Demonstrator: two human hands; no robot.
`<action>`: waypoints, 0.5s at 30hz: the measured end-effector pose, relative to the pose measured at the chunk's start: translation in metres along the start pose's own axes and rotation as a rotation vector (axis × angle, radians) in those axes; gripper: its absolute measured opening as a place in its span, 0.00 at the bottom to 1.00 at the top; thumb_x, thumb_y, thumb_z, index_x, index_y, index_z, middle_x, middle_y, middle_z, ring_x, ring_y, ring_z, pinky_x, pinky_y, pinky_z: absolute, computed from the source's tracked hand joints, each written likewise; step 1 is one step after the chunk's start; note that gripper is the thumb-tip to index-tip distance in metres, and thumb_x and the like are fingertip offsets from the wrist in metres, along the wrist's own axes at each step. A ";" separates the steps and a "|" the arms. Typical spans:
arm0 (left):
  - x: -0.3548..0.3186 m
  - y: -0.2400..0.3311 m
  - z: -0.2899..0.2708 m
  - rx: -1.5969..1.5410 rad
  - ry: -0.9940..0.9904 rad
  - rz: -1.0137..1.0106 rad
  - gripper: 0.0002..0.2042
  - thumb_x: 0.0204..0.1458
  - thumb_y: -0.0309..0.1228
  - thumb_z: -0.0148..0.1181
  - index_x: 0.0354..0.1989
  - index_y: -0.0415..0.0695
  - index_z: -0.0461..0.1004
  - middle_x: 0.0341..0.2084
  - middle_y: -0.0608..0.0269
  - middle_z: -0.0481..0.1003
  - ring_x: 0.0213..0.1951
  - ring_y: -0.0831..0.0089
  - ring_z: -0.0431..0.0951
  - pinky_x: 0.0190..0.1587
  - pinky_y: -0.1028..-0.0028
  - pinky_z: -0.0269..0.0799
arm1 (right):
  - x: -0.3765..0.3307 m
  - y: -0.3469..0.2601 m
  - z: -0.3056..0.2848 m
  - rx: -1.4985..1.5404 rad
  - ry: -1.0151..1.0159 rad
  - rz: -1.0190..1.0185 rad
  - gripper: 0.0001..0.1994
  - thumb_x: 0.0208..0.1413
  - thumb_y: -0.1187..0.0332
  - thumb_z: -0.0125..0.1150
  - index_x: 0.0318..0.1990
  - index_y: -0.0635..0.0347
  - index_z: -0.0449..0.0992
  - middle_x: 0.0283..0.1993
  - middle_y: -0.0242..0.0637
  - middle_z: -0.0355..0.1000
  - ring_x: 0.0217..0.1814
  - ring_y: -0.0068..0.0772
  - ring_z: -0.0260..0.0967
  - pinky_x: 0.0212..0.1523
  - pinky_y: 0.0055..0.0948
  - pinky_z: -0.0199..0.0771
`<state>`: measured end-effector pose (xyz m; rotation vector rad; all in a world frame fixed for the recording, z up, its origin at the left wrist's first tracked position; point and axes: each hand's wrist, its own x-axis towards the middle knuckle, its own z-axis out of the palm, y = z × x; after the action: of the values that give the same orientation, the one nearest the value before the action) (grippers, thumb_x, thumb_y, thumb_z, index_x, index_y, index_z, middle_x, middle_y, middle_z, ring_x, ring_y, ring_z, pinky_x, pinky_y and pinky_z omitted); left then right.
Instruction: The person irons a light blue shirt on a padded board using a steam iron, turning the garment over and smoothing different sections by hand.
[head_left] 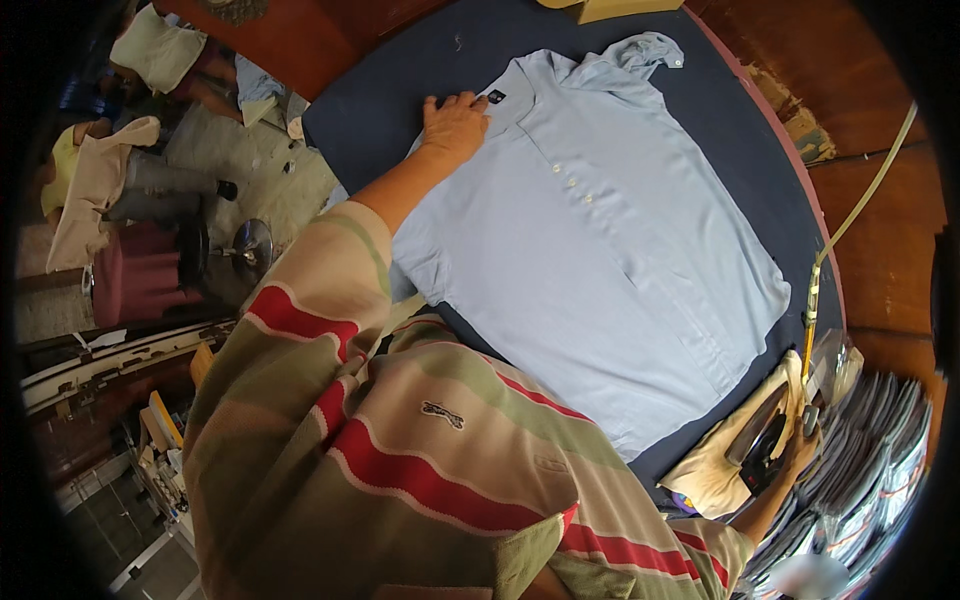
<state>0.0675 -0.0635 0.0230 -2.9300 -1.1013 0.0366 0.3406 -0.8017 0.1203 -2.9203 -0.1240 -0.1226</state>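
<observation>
A light blue short-sleeved shirt lies spread out on a dark padded ironing table, its collar toward the far side. Several small pale buttons run down its upper placket. My left hand rests on the shirt's shoulder beside the neckline, fingers extended and holding nothing. At the lower right, my right hand is closed round the handle of a dark steam iron. The iron stands on a tan cloth at the table's near right corner. My fingers partly hide its handle.
A pale hose runs down to the iron along the right. Past it rises a stack of dark folded garments in clear wrapping. A cardboard box sits at the far edge. Two other people and a maroon-covered stool are at left.
</observation>
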 end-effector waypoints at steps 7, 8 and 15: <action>-0.035 -0.018 0.009 -0.123 0.046 -0.030 0.20 0.56 0.42 0.41 0.57 0.55 0.61 0.58 0.70 0.59 0.59 0.70 0.57 0.55 0.47 0.46 | -0.020 -0.022 0.009 -0.289 0.218 -0.116 0.29 0.48 0.54 0.58 0.55 0.60 0.63 0.53 0.50 0.64 0.53 0.50 0.62 0.51 0.38 0.63; -0.041 -0.028 0.028 -0.034 0.125 -0.009 0.22 0.55 0.43 0.43 0.59 0.55 0.58 0.59 0.69 0.57 0.61 0.69 0.55 0.54 0.47 0.47 | -0.038 -0.077 0.002 -0.512 0.262 -0.008 0.29 0.48 0.54 0.58 0.55 0.59 0.63 0.54 0.50 0.63 0.55 0.51 0.61 0.52 0.39 0.62; -0.148 0.002 0.010 -0.243 0.351 0.168 0.21 0.54 0.40 0.46 0.56 0.51 0.63 0.57 0.63 0.59 0.58 0.65 0.57 0.56 0.52 0.44 | -0.075 -0.165 0.062 0.114 0.181 -0.463 0.20 0.49 0.68 0.57 0.51 0.62 0.67 0.52 0.45 0.66 0.55 0.48 0.60 0.57 0.39 0.55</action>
<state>-0.0429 -0.1630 0.0152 -3.0564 -0.8582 -0.6265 0.2556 -0.6336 0.0876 -2.6967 -0.7468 -0.4337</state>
